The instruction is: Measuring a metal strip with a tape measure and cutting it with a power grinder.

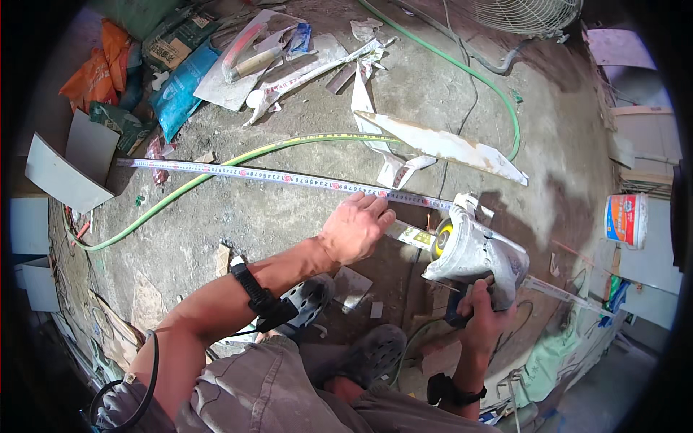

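My left hand (359, 227) is closed, knuckles up, with a pale marked strip (406, 233) coming out from under its fingers. Just beyond the fingertips a long white measuring tape (289, 178) lies stretched over the floor. Around a dark handle, the fingers of my right hand (482, 317) are wrapped; it belongs to a power tool (476, 252) with a dusty, pale, bulky cover. A yellow round part shows at the tool's left side, over the strip. A pale length (567, 294) shows again past the tool's right side. Where tool and strip meet is partly hidden.
A green hose (216, 173) curves across the floor. White offcuts (447, 144) lie beyond the tape, bent panels (68, 173) and bags (180, 94) at the left. A fan guard (527, 14) stands at the top, a white bucket (626, 220) at the right.
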A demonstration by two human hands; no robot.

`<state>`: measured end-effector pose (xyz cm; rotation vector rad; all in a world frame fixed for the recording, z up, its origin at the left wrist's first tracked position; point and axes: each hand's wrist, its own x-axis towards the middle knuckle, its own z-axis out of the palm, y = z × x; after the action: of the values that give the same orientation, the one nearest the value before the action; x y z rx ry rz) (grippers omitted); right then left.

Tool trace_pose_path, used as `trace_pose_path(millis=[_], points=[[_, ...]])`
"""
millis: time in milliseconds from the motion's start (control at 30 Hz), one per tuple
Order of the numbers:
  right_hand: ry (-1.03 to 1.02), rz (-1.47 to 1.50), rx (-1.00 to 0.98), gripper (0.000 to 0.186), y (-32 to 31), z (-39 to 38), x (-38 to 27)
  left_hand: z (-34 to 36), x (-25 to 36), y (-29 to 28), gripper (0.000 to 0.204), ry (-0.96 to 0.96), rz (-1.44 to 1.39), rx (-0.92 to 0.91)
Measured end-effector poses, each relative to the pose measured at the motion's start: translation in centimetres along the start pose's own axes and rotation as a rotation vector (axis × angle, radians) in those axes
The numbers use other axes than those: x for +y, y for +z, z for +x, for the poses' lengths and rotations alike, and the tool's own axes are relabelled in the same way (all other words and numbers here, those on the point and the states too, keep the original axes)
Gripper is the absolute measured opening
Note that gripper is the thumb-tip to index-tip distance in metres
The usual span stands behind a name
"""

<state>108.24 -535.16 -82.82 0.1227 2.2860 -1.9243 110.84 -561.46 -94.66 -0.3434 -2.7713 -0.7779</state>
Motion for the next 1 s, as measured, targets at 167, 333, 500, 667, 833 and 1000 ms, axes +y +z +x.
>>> trace_pose_path(millis=[167, 333, 500, 667, 833, 1000], points=[[0.014, 0.013, -0.022, 0.007, -0.2, -0.1, 0.1, 0.1, -0.3, 0.1, 0.028, 0.005, 0.013, 0.021], [0.034, -0.036, -0.025, 0.008, -0.1, -0.2, -0.2, 0.2, -0.7, 0.0, 0.03, -0.005, 0.019, -0.02], [0.031, -0.054, -0.018, 0.009, 0.1, -0.5, -0.2, 0.0, -0.9, -0.2, 0.039, -0.013, 0.021, -0.053], [0.052, -0.039, -0.006, 0.009, -0.1, -0.5, -0.1, 0.2, -0.9, -0.1, 0.036, -0.021, -0.01, -0.088], [0.054, -0.052, -0.016, 0.01, 0.3, -0.6, -0.5, 0.3, -1.0, -0.7, 0.031, -0.041, -0.039, -0.129], [0.075, -0.032, -0.022, 0.01, 0.1, -0.8, -0.3, 0.5, -1.4, -1.1, 0.036, -0.011, -0.022, -0.059]])
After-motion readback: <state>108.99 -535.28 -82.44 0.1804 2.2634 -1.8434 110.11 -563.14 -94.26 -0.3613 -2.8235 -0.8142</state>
